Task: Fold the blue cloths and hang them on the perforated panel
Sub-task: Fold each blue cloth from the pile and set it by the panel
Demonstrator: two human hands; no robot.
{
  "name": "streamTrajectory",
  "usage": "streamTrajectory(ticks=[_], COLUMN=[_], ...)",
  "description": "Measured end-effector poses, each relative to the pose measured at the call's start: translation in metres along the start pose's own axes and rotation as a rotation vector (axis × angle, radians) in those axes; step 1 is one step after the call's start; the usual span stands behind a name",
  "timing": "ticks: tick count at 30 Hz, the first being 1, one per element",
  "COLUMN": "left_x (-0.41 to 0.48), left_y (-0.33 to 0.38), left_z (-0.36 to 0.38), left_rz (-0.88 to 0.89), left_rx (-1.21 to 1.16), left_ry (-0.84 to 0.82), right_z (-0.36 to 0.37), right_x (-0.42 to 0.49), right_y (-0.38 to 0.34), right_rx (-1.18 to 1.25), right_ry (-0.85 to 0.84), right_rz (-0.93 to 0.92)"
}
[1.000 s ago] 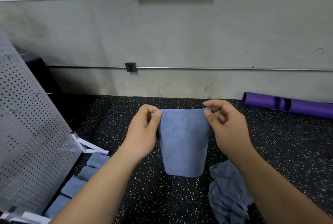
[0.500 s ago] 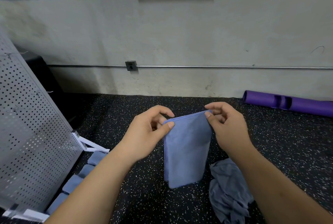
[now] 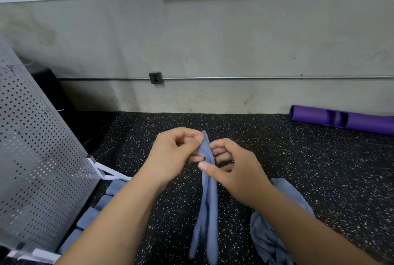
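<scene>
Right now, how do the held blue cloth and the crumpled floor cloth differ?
The folded blue cloth hangs as a narrow strip, pinched by left hand and right hand; the crumpled grey-blue cloth lies heaped on the floor. Held one bluer, heaped one greyer. Both soft fabric.

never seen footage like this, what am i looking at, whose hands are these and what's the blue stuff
There is no machine here: a person works with bare hands. The camera sits on their head, looking forward and down, so you see their own arms. The left hand and right hand both pinch the top of a blue cloth, which hangs down as a narrow folded strip. On the dark speckled floor lie a crumpled cloth on the right and a row of folded cloths at the foot of the perforated panel on the left. A purple tube lies by the wall.
</scene>
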State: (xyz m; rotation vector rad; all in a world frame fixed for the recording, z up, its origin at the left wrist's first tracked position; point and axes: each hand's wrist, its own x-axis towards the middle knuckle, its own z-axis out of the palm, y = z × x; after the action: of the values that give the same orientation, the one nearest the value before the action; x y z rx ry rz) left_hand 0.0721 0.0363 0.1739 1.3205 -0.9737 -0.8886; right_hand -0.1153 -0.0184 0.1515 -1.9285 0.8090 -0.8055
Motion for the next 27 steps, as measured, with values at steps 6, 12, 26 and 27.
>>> streamTrajectory(ticks=[6, 12, 26, 27], left_x=[-0.003, -0.003, 0.006, 0.005], left_y=[0.004, -0.002, 0.011, 0.012], left_z=[-0.004, -0.012, -0.049, -0.051], left_rz=[-0.081, 0.199, 0.307, 0.31], left_rx=[-0.026, 0.532, 0.245, 0.238], left_ry=[-0.056, -0.107, 0.225, 0.243], right_z=[0.004, 0.001, -0.02, -0.02], right_x=[-0.002, -0.001, 0.003, 0.002], right_y=[0.006, 0.008, 0.028, 0.029], right_rx=[-0.117, -0.158, -0.091, -0.106], right_ry=[0.123, 0.111, -0.059, -0.066], right_rz=[-0.043, -0.04, -0.022, -0.028])
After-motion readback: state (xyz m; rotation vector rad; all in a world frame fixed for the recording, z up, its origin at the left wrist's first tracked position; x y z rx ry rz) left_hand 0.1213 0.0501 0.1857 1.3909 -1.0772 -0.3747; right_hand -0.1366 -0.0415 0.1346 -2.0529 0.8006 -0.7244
